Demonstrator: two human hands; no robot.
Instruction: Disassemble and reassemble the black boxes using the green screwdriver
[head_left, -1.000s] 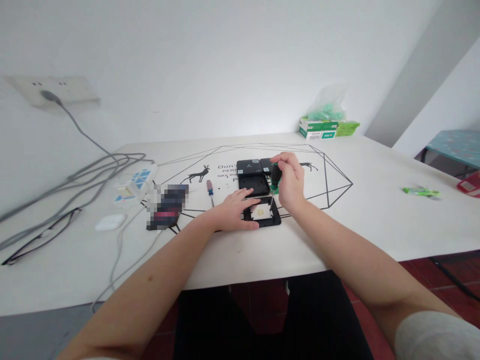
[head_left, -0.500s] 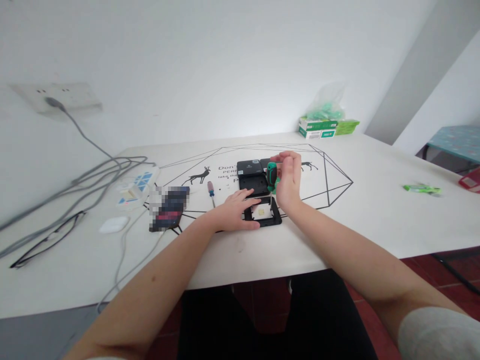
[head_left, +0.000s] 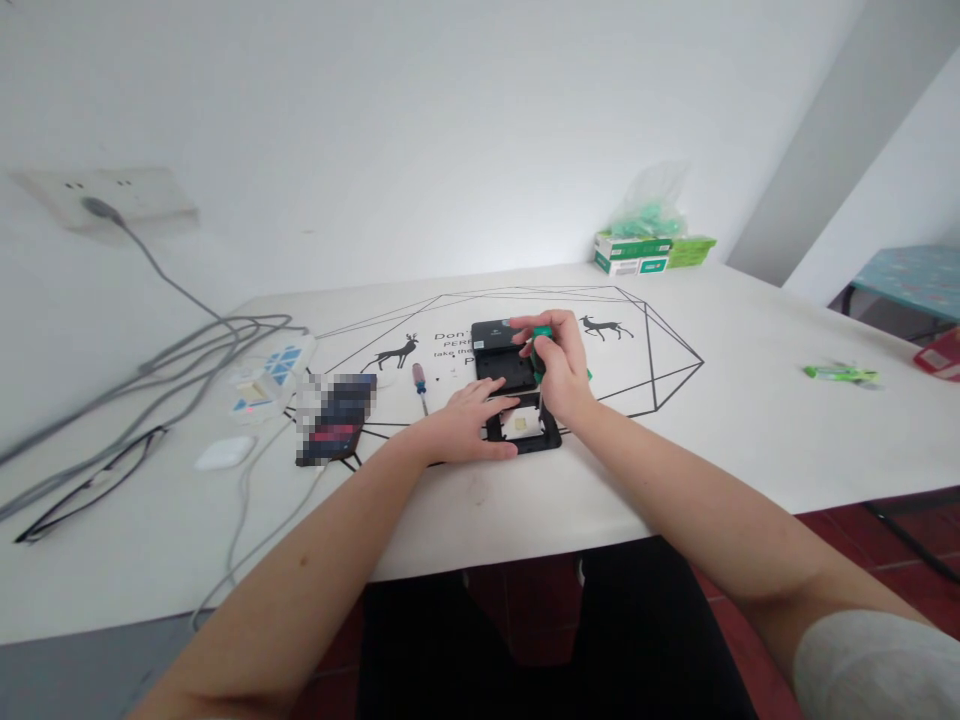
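Note:
My right hand (head_left: 564, 365) is wrapped round a green-and-black screwdriver (head_left: 541, 345). The tool stands almost upright, its shaft pointing down at the right part of a black plastic housing (head_left: 553, 440); whether the tip sits in a screw cannot be seen. Inside the housing lies a white panel (head_left: 517, 424) with a small yellowish square. My left hand (head_left: 469, 425) lies over the housing's left side, fingers spread, steadying it against the table. Just behind are an open black casing part (head_left: 504, 372) and a black device with a small label (head_left: 491, 336), partly covered by my right fingers.
A second screwdriver (head_left: 421, 385) and tiny dark bits lie left of the casing. Further left are a phone (head_left: 341, 415), a white case (head_left: 225, 453), glasses (head_left: 90, 485), cables and a power strip (head_left: 274, 380). Boxes (head_left: 634, 255) stand at the back; a green item (head_left: 841, 374) lies right.
My right hand's fingers have closed further round the screwdriver handle and turned leftward over it, covering more of it. My left hand and the housing stay in place.

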